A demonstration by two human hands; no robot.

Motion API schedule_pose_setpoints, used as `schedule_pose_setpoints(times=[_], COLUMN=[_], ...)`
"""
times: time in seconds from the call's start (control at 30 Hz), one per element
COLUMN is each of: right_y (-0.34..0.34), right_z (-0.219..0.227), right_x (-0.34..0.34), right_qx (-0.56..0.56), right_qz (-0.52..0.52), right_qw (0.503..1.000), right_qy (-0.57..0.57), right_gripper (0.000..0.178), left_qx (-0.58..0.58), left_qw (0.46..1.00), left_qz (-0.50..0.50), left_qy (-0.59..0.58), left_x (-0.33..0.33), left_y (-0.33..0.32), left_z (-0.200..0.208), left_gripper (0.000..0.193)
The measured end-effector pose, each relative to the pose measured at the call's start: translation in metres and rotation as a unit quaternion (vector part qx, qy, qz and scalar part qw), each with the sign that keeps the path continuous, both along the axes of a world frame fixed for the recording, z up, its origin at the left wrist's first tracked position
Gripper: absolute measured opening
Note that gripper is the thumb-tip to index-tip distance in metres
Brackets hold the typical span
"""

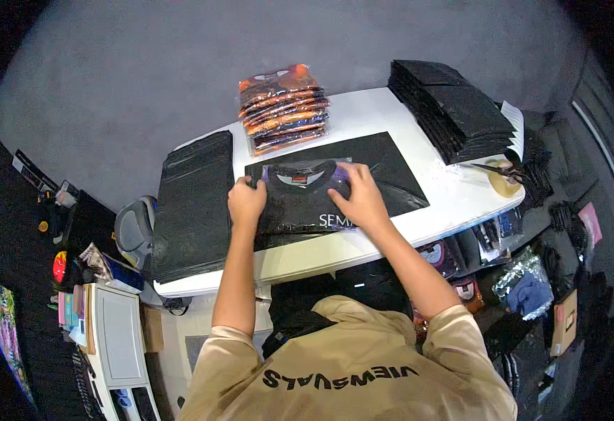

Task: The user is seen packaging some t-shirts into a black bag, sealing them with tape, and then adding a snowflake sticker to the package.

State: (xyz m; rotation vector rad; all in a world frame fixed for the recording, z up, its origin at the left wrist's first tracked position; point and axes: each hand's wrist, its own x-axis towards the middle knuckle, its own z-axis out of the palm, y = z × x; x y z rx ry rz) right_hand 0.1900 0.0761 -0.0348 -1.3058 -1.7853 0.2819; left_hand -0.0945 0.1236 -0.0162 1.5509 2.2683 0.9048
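Note:
A folded black T-shirt (294, 207), its purple print showing at the shoulders, lies in a clear plastic bag with the collar away from me. My left hand (247, 201) is closed on the bagged shirt's left edge near the collar. Across its right side rests my right hand (363, 198), the thumb spread away from the stretched index finger; some of its other fingers are hard to see. Under the shirt is a flat black plastic sheet or bag (395, 172), showing mostly to the right.
The white table (363, 116) holds a pile of black plastic bags (193, 203) at left, stacked orange bagged garments (284, 109) behind, and stacked black packages (454, 109) at back right. Scissors (501, 170) lie over a tape roll (507, 186) by the right edge. A grey chair (134, 231) stands left.

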Motion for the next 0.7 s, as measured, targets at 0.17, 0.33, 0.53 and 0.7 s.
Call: schedule_pose_setpoints(times=[0.17, 0.33, 0.53, 0.7], right_y=[0.012, 0.02, 0.019, 0.009], right_z=[0.001, -0.004, -0.012, -0.005], right_x=[0.021, 0.01, 0.015, 0.005], right_qx=[-0.125, -0.115, -0.073, -0.016], right_qz=[-0.114, -0.117, -0.113, -0.076], right_qw=[0.977, 0.971, 0.979, 0.993], right_qy=[-0.126, -0.176, -0.15, -0.093], right_gripper=[0.042, 0.037, 0.032, 0.029], left_qx=[-0.146, -0.18, -0.165, -0.021], left_qw=[0.985, 0.972, 0.954, 0.825], left_qz=[-0.074, -0.133, -0.235, -0.21], left_qy=[0.046, 0.077, -0.081, -0.525], left_x=[-0.024, -0.03, -0.023, -0.028], left_y=[0.016, 0.034, 0.021, -0.041], left_z=[0.013, 0.002, 0.009, 0.02], left_gripper=[0.061, 0.062, 0.039, 0.022])
